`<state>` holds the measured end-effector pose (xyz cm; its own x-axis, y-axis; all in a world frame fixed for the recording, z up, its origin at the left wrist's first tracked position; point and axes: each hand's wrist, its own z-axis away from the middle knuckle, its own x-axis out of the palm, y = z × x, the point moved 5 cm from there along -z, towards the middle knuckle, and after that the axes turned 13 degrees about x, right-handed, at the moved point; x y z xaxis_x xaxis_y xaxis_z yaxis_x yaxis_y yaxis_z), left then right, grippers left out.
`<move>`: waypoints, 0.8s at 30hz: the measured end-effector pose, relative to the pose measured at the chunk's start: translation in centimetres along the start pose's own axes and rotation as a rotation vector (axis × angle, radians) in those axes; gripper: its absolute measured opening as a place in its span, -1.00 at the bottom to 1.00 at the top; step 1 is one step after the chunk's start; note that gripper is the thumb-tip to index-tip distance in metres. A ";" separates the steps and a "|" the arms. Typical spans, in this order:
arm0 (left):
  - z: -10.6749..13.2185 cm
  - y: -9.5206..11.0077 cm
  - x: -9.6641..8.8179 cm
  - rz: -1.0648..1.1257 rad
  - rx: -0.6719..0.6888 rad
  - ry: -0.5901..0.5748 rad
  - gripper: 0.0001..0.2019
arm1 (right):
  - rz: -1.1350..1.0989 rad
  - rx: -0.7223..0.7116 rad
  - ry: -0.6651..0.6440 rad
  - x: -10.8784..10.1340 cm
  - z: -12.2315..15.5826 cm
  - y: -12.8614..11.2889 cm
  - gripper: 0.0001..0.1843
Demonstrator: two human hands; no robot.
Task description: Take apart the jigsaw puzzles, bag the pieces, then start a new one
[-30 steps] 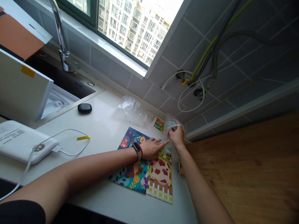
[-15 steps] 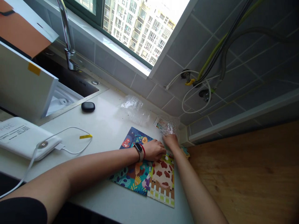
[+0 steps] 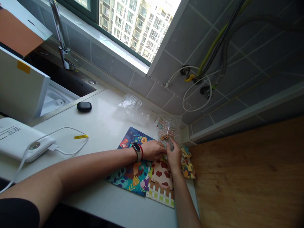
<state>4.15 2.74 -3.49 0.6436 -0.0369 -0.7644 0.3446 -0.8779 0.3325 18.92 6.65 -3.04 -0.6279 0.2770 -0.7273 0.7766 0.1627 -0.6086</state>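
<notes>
My left hand (image 3: 154, 150) lies over the upper part of a colourful jigsaw puzzle (image 3: 136, 177), its fingers curled and bunched; what they hold, if anything, is hidden. A cow panel with a white fence (image 3: 162, 185) forms the puzzle's right side. Close by on the right, my right hand (image 3: 174, 154) bends its thumb and forefinger toward my left fingertips, and what lies in its grip cannot be made out. Just beyond its fingertips is a clear bubble-wrap bag (image 3: 169, 125) with puzzle pieces showing inside. Loose puzzle pieces (image 3: 188, 168) lie right of my right wrist.
Crumpled clear plastic (image 3: 133, 107) lies toward the wall. A black oval case (image 3: 84, 107), a white power bank (image 3: 22, 139) and its cable (image 3: 71, 154) are at the left. Behind them are a sink (image 3: 68, 83) and faucet (image 3: 62, 47). A wooden surface (image 3: 244, 174) borders the right.
My right hand has drawn back from the bubble-wrap bag toward my left hand. The pieces inside the bag and the loose ones beside my wrist show more. The view has shifted slightly.
</notes>
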 end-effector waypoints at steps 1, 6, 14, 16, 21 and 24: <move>0.1 0.1 -0.2 0.028 -0.006 0.009 -0.87 | -0.040 -0.001 0.038 -0.4 1.0 -0.2 -0.60; 0.7 -0.7 -2.2 0.208 -0.154 0.284 -0.74 | -0.201 0.029 0.070 -1.2 4.0 -1.7 -0.65; 1.6 -3.3 -6.9 0.167 -0.351 0.452 -0.70 | -0.337 0.014 -0.126 -0.3 5.0 -2.8 -0.71; 3.1 -3.1 -8.2 0.053 -0.321 0.415 -0.68 | -0.367 0.024 -0.121 -0.5 5.0 -2.7 -0.71; 9.2 -3.5 -9.7 -0.223 -0.397 0.219 -0.59 | -0.318 0.032 -0.119 -0.1 5.1 -2.2 -0.68; 12.0 -4.9 -10.0 -0.253 -0.489 0.104 -0.53 | -0.171 -0.011 -0.175 1.1 5.4 -2.0 -0.61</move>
<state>-12.16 1.67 -4.12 0.5550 0.2155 -0.8034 0.7581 -0.5288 0.3818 16.41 1.48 -4.31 -0.7486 0.0765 -0.6586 0.6583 0.2036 -0.7247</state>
